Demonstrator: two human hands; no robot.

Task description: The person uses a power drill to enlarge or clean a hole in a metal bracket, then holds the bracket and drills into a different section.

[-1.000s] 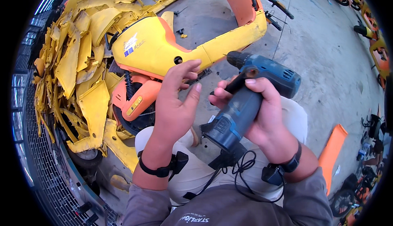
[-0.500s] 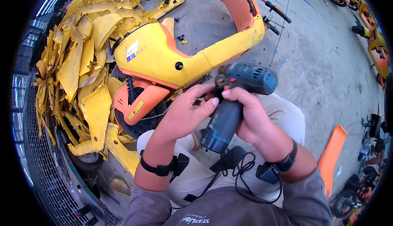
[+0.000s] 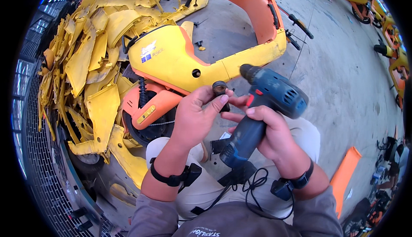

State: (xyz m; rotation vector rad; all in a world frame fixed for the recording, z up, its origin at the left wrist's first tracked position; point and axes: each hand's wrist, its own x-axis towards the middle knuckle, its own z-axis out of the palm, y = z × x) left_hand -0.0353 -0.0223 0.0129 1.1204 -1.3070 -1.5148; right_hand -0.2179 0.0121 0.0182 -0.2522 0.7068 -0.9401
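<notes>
My left hand (image 3: 192, 116) pinches a small dark part with a ring-shaped end (image 3: 219, 87) between thumb and fingers. The ring looks brownish inside, and its lower piece is partly hidden by my fingers. My right hand (image 3: 271, 135) is wrapped round the grip of a dark blue cordless drill (image 3: 281, 92), whose chuck points up and left. Some of that hand's fingers reach past the grip toward the small part. Just beyond both hands, the yellow-and-orange scooter body (image 3: 171, 61) lies on its side, with a black coil spring (image 3: 143, 92) near its wheel.
A tall heap of yellow plastic panels (image 3: 103, 104) stands at the left. An orange panel (image 3: 346, 172) lies on the floor to the right. Black cables (image 3: 253, 187) hang across my lap. More scooters (image 3: 358, 1) line the far right.
The drill has moved right, away from the small ring-ended part, which stays in my left hand. The whole view has shifted slightly.
</notes>
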